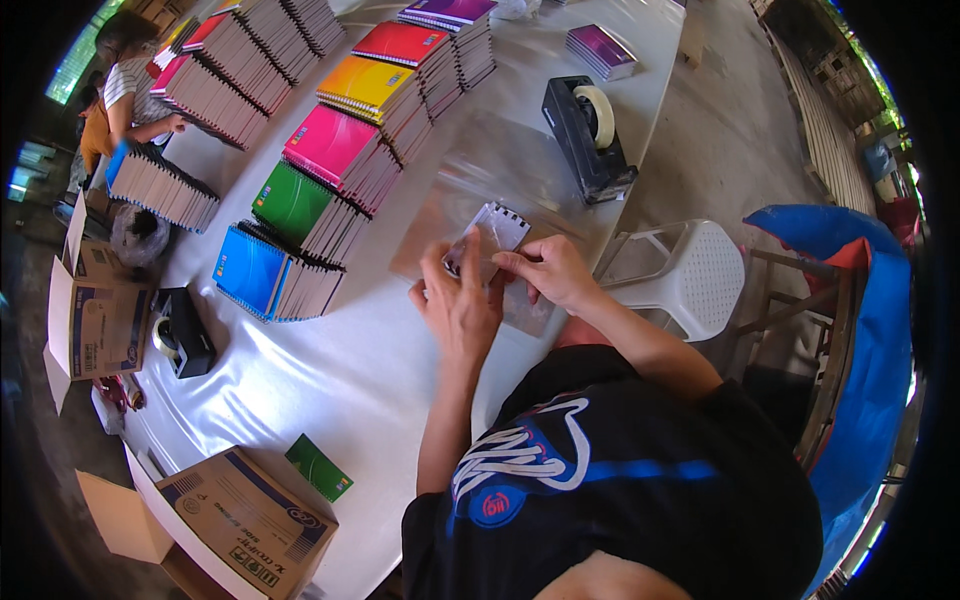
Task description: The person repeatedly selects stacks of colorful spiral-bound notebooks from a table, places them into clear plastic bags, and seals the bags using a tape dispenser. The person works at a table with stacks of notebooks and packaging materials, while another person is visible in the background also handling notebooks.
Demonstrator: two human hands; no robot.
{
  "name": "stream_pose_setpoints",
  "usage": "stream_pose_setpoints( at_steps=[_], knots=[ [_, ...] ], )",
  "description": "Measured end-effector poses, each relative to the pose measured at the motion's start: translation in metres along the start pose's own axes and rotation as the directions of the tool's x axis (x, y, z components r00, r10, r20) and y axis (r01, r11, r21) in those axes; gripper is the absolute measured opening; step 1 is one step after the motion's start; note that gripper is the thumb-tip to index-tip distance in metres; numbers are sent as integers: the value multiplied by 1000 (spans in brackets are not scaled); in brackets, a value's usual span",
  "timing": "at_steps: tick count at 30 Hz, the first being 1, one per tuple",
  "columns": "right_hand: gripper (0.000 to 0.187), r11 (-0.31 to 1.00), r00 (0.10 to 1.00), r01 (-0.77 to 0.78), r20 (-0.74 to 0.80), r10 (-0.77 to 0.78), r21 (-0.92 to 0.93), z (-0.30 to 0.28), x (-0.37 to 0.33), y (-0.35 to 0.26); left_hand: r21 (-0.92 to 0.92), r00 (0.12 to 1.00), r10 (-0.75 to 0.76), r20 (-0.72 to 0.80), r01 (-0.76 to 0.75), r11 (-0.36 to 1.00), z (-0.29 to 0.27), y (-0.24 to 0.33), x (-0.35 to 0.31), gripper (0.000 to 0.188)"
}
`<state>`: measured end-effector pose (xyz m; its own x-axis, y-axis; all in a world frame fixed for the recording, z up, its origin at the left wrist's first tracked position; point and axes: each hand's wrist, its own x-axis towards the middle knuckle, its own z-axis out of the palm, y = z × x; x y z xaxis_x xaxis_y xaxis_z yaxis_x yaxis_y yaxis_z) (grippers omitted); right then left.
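Small white notepad (508, 226), partly covered by the left hand (462, 290), on clear plastic sheets (425, 240) near the right edge of the table (370, 400); its black-ringed edge points away and slightly right, and its long axis, so far as visible, slants from lower left to upper right. Left fingers: parted, lying over the near part. Right hand (550, 270): thumb and forefinger pressed together beside it; whether they pinch plastic cannot be told. Beyond, at right: black tape dispenser (568, 135); past the edge, a white stool (700, 275). At left: notebook stacks (335, 143), with room between them and the left forearm (450, 400)
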<state>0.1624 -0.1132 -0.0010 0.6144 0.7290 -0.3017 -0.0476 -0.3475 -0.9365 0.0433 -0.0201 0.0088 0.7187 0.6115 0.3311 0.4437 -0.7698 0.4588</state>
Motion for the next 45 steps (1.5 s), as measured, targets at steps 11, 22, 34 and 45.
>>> stream_pose_setpoints(
  at_steps=[11, 22, 34, 45],
  knots=[
    [25, 710, 821, 546, 112, -560, -444, 1, 14, 80, -169, 991, -131, -23, 126, 978, 11, 2, 8, 81],
    [64, 322, 834, -363, 459, -307, 874, -109, 8, 4, 73, 672, 730, -122, -727, 682, -30, 79, 44, 71],
    [44, 552, 971, 181, -58, -233, 814, -332, 222, -30, -891, 878, 162, -451, -432, -140, -119, 206, 114, 34],
    [80, 938, 968, 45, 219, -126, 343, -407, 336, -29, -801, 820, 36, -572, -548, -240, -68, 269, 168, 28]
  ],
)
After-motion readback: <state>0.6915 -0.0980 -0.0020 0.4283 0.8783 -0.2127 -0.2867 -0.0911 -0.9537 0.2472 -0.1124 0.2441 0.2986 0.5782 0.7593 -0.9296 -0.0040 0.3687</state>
